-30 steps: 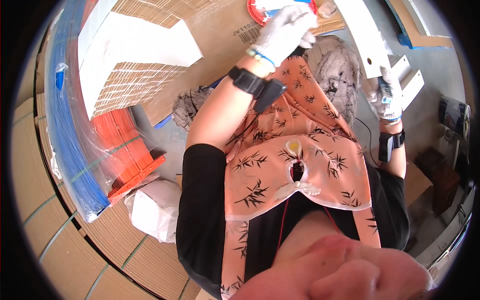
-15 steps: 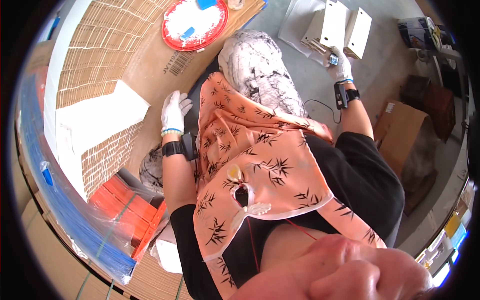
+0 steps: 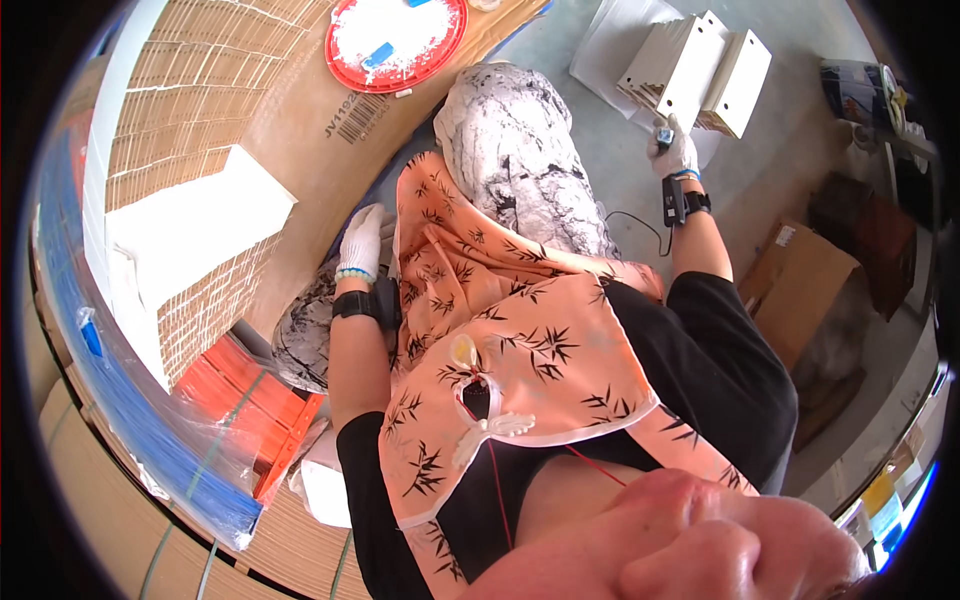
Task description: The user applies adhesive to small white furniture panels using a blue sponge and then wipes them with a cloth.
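Where visible — panels (image 3: pixel 692 70), probably concrete floor (image 3: pixel 610 165)

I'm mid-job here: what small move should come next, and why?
I'd probably ease the right hand away from the white pieces with holes: it is right at their near edge, though contact is unclear, and a stray nudge might shift them. The left hand is beside the apron, well apart from them.
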